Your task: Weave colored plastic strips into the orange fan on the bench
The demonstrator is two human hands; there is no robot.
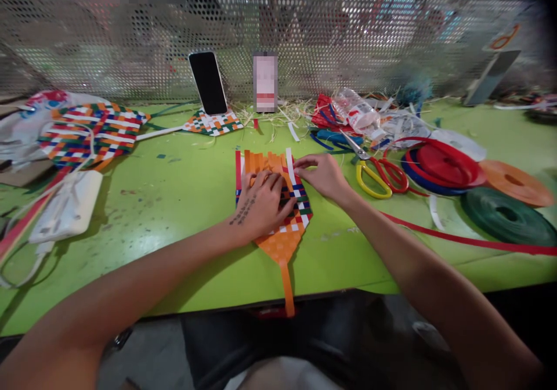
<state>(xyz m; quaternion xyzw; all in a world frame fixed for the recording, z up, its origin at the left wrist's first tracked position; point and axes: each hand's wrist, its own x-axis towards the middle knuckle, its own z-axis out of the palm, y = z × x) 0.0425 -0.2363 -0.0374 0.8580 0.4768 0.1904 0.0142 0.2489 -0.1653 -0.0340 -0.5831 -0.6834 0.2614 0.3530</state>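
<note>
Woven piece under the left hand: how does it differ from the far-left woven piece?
The near piece tapers to an all-orange end toward the person; the far-left piece is multicoloured across its visible face. The left hand rests on the near piece; no hand touches the far-left piece. Both interlace flat coloured strips.

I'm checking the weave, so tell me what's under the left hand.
The left hand rests on a woven piece: orange strips show beyond it, white and blue checks to its right. Its pattern directly beneath the hand is covered.

Dark phone (209, 82) — clear bottle (355, 110)
</note>
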